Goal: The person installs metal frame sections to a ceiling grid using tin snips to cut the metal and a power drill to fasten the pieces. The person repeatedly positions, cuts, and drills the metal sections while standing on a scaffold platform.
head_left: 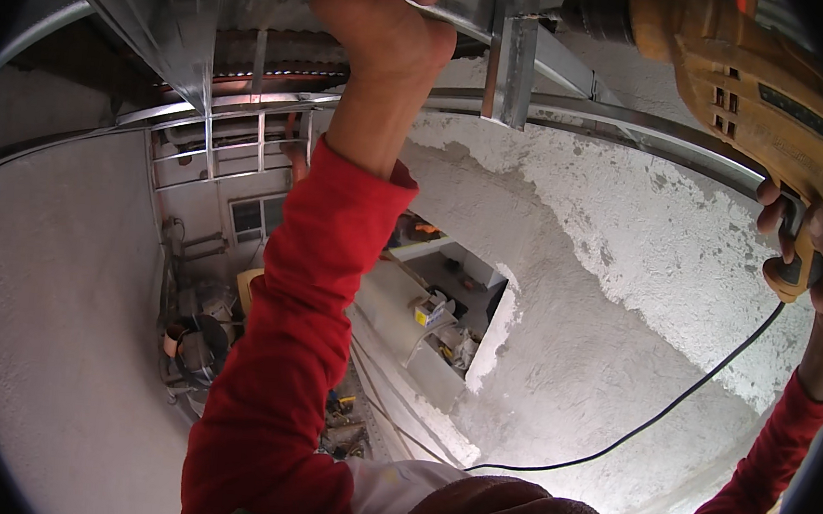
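The yellow drill [735,80] is positioned at the near upper right, its handle grasped in the curled fingers of the right hand [814,236]; its bit is directed left at the short metal upright [509,91], though contact cannot be confirmed. The left hand [368,7] is raised left of the upright; whether anything is gripped there cannot be told. A metal rail [672,139] is already run along the rough wall [570,202], and a metal grid [261,144] is assembled at the far left. Drilling at the upright is judged unfinished; no completed hole can be made out
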A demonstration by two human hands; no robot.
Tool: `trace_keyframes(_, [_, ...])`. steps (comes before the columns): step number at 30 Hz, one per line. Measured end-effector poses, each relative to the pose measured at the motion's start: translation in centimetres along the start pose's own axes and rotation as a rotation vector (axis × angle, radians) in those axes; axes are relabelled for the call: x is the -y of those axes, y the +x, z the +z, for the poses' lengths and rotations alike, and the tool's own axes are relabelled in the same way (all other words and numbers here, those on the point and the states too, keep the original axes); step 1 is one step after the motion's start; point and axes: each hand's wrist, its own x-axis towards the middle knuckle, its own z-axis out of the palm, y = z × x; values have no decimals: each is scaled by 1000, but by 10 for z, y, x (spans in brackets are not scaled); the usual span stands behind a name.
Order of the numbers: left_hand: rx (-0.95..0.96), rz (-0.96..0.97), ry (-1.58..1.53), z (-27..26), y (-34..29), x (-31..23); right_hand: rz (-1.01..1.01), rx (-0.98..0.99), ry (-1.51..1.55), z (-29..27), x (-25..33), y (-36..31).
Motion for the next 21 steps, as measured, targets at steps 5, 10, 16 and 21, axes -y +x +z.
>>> trace_keyframes(5, [-33, -7, 60, 2, -2, -1, -48, 135, 379, 5, 5, 14])
trace_keyframes(10, [-1, -18, 36, 1, 0, -4, -75, 126, 555, 2, 3, 18])
trace_keyframes(16, [-23, -10, 41, 4, 0, -2, 17, -36, -31, 9, -7, -14])
trace_keyframes(21, [-4, -1, 51, 4, -1, -4, 67, 5, -49, 2, -8, -11])
